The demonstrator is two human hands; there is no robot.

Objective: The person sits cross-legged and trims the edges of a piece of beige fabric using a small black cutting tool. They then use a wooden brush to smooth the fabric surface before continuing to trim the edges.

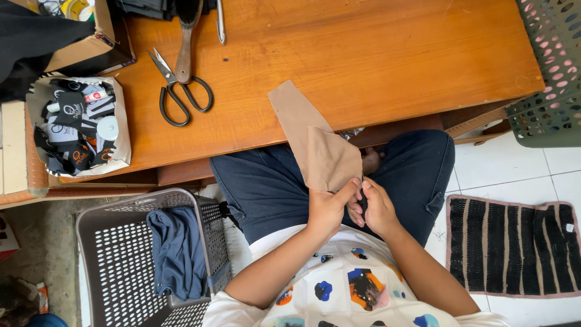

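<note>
Tan cloth [315, 142] runs long from the tabletop [363, 54] edge down toward the lap, lower end pinched by both hands. Left hand [327, 209] thumb clamps it, right hand [378, 206] fingers pinch right beside it. Scissors [178, 91] lie well off left.

Bare table [375, 60] ahead seems open; scissors [178, 91] and label box [78, 124] crowd its left.

Bright even daylight, soft shadows, sharp focus.
</note>
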